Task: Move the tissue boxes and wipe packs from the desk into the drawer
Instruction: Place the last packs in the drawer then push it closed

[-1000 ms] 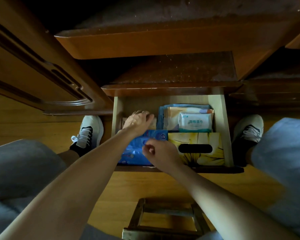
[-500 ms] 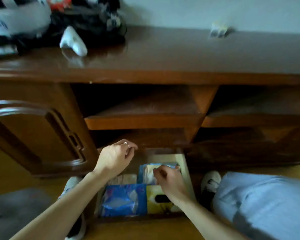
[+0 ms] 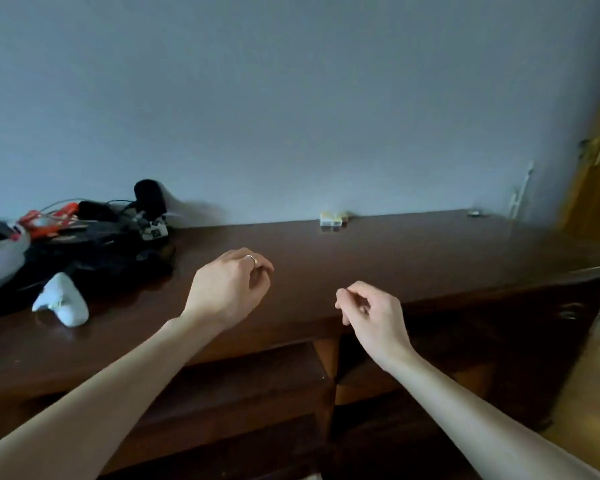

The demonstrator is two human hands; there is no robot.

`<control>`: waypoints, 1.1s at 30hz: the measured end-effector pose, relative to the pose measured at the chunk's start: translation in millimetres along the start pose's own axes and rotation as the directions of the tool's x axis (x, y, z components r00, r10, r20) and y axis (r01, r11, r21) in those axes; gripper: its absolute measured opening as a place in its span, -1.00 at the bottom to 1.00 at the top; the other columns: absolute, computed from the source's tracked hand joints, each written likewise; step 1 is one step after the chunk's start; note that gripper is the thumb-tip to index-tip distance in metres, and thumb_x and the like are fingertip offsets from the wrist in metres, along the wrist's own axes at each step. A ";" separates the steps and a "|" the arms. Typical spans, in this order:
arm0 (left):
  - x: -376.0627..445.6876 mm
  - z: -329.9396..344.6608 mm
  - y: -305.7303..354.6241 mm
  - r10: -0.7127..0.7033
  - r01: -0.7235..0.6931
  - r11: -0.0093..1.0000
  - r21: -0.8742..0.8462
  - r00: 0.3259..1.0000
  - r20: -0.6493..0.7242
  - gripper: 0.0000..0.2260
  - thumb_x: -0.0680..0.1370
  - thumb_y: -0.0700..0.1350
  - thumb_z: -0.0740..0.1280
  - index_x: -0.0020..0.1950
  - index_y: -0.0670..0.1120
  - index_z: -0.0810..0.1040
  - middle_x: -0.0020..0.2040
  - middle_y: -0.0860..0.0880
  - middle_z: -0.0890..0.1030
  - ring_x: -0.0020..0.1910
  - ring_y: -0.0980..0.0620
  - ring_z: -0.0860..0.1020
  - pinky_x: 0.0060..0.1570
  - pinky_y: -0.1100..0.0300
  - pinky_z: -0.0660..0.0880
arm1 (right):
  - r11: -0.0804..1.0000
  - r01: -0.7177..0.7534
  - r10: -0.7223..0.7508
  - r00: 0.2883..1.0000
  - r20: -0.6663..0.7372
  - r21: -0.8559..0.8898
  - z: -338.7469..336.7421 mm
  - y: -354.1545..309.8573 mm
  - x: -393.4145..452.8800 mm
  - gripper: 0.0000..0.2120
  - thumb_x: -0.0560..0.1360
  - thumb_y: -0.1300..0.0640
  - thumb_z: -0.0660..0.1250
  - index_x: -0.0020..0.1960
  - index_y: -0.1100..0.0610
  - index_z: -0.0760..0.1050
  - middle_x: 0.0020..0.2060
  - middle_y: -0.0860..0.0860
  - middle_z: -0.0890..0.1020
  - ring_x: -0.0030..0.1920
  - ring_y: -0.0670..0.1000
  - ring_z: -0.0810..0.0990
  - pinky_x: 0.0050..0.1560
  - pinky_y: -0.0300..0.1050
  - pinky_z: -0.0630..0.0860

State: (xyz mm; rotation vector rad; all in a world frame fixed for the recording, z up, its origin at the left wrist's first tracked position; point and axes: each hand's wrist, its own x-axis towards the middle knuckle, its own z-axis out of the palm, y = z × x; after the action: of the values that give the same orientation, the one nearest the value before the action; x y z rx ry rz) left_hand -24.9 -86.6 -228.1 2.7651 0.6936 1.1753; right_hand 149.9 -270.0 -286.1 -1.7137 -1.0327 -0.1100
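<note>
desk (image 3: 378,258) under seemingly empty hands

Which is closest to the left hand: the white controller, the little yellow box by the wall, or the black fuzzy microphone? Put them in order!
From the left hand in the head view:
1. Black fuzzy microphone, up and to its left near the wall.
2. Little yellow box, to its right against the wall; nearly a tie with the microphone.
3. White controller, far left on the desk.

both hands (image 3: 230,289) (image 3: 373,315) empty above desk (image 3: 395,258)
</note>
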 end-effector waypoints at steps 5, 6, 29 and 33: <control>104.3 79.6 -12.3 -0.071 0.059 0.997 0.059 0.966 0.248 -0.80 0.55 0.03 0.25 0.11 0.16 0.61 0.11 0.14 0.58 0.19 0.07 0.49 0.03 0.11 0.50 | 0.954 -0.058 0.048 0.998 -0.043 -0.293 -8.1 29.1 117.9 -0.81 0.53 -0.22 0.24 -0.09 -0.17 0.55 -0.29 -0.26 0.66 -0.25 -0.22 0.62 -0.20 -0.17 0.50; 120.8 95.7 -19.2 -0.084 0.063 0.995 0.076 0.949 0.303 -0.79 0.56 0.04 0.25 0.14 0.16 0.60 0.15 0.12 0.57 0.23 0.05 0.48 0.07 0.10 0.48 | 0.941 -0.070 0.070 0.997 -0.013 -0.331 -4.2 37.6 141.8 -0.84 0.54 -0.23 0.25 -0.04 -0.20 0.54 -0.24 -0.31 0.65 -0.20 -0.26 0.60 -0.20 -0.20 0.47; 209.4 257.6 -75.6 0.056 -0.083 0.995 0.061 0.933 0.356 -0.47 0.65 0.26 -0.01 0.51 0.03 0.33 0.52 0.06 0.31 0.57 0.07 0.08 0.53 0.06 -0.02 | 0.607 -0.268 0.524 0.842 0.124 -0.748 134.4 192.2 438.9 -0.16 0.49 -0.43 0.20 0.60 0.02 0.17 0.54 0.16 0.34 0.51 0.29 0.33 0.45 0.24 0.33; 211.4 258.6 -78.2 0.049 -0.074 0.996 0.048 0.920 0.388 -0.45 0.64 0.28 0.00 0.52 0.02 0.32 0.54 0.05 0.28 0.59 0.07 0.04 0.53 0.07 -0.07 | 0.580 -0.180 0.461 0.876 0.138 -0.795 134.4 198.1 438.9 -0.21 0.49 -0.41 0.19 0.57 0.02 0.24 0.49 0.16 0.39 0.47 0.25 0.40 0.35 0.09 0.41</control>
State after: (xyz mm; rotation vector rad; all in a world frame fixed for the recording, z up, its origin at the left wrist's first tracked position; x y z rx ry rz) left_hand 253.9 104.3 -287.1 2.9572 0.6097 0.5854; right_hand 501.3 84.0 -253.1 -2.7809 -0.9360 -0.0092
